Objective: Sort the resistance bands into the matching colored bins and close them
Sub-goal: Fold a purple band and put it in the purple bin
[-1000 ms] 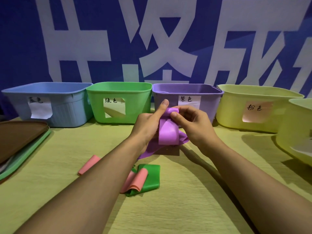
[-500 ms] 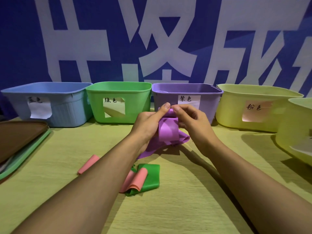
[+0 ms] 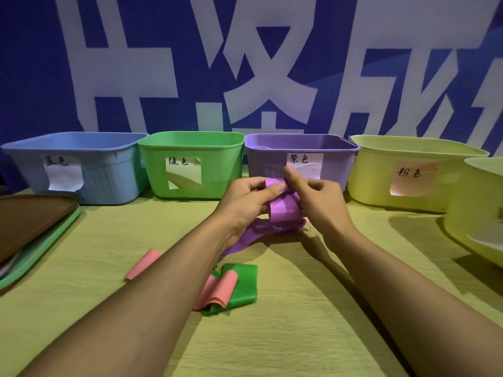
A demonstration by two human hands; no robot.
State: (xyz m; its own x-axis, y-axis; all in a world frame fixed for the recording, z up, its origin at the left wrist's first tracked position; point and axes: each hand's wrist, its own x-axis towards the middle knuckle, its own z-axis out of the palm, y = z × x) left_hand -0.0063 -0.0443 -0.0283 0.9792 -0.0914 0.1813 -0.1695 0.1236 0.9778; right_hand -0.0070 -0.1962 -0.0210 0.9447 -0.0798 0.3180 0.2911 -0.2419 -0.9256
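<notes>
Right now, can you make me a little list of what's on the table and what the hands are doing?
hands: left hand and right hand both pinch the purple band
on table: pink band, green band under another pink one
bins in a row: blue bin, green bin, purple bin, yellow bin
bins: all open
lids: stacked at the left edge

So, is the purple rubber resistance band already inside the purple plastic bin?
No, out. The purple rubber resistance band is pinched between both hands, in front of the purple plastic bin.
</notes>
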